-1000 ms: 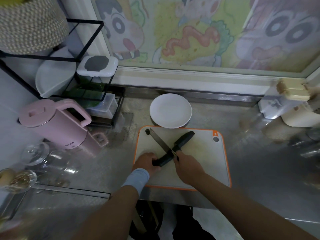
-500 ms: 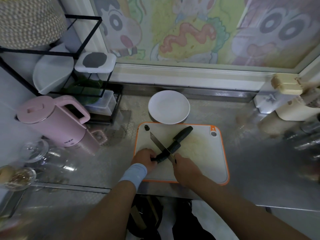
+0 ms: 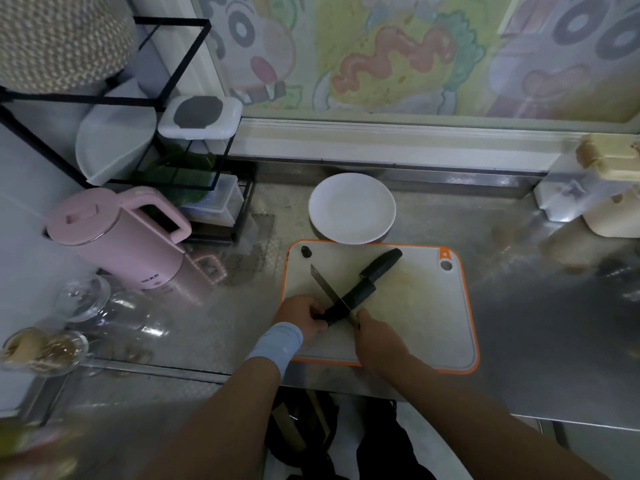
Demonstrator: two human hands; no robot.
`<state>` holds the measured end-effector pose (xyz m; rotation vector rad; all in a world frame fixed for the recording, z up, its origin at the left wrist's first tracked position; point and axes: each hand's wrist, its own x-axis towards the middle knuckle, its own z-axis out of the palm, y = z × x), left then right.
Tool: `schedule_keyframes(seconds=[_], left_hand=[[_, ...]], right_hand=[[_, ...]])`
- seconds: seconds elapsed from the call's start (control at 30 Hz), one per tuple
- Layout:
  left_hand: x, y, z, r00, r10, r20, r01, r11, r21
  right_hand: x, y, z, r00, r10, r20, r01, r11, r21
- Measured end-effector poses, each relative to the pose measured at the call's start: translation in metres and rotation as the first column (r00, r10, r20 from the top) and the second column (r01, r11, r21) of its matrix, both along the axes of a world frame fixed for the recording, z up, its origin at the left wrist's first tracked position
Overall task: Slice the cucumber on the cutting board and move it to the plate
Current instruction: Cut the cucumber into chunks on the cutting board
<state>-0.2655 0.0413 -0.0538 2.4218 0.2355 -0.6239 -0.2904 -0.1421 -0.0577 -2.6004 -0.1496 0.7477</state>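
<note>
Both hands busy over the cutting board (image 3: 415, 306).
Left hand (image 3: 301, 317) curls round the near end of the cucumber (image 3: 367, 285), which lies diagonally on the board; right hand (image 3: 377, 341) grips the knife (image 3: 325, 285), blade across the cucumber.

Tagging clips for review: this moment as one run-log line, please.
step: slicing; left hand grips cucumber at near end on cutting board; right hand holds knife, blade across cucumber; plate: no slices yet
</note>
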Motion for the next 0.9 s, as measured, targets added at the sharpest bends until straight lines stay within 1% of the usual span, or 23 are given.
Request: schedule_keyframes(seconds=[0.1, 0.17, 0.23, 0.3, 0.43, 0.6, 0.7, 0.77, 0.9], left_hand=[[-0.001, 0.004, 0.003, 1.0, -0.023, 0.004, 0.023, 1.0, -0.017], [-0.003, 0.01, 0.007, 0.998, -0.063, -0.012, 0.063, 0.998, -0.001], [-0.007, 0.02, 0.009, 0.987, -0.152, -0.047, 0.156, 0.984, 0.081], [-0.014, 0.033, 0.008, 0.98, -0.185, -0.07, 0.193, 0.97, 0.147], [-0.019, 0.043, 0.006, 0.989, -0.136, -0.057, 0.142, 0.982, 0.124], [-0.017, 0.032, 0.003, 0.982, -0.16, -0.097, 0.169, 0.981, 0.098], [-0.023, 0.028, 0.003, 0.988, -0.14, -0.072, 0.145, 0.986, 0.081], [-0.028, 0.03, 0.003, 0.994, -0.098, -0.045, 0.101, 0.993, 0.06], [-0.037, 0.039, 0.006, 1.0, -0.026, 0.016, 0.026, 1.0, 0.002]], right_hand=[[0.007, 0.003, 0.0, 1.0, 0.003, -0.011, -0.003, 1.0, 0.002], [0.014, 0.006, 0.001, 1.0, -0.001, -0.029, 0.001, 1.0, 0.001], [0.018, 0.007, 0.002, 1.0, -0.003, -0.029, 0.003, 1.0, 0.007], [0.02, 0.007, 0.006, 1.0, -0.006, -0.016, 0.007, 1.0, 0.011], [0.022, 0.007, 0.018, 1.0, -0.015, 0.02, 0.015, 1.0, 0.025], [0.029, 0.006, 0.04, 0.997, -0.002, 0.081, -0.003, 0.998, 0.066], [0.03, 0.008, 0.052, 0.993, -0.033, 0.111, 0.021, 0.994, 0.108], [0.025, 0.012, 0.058, 0.994, -0.037, 0.106, 0.021, 0.99, 0.142], [0.003, 0.023, 0.057, 0.998, 0.027, 0.059, -0.036, 0.986, 0.165]])
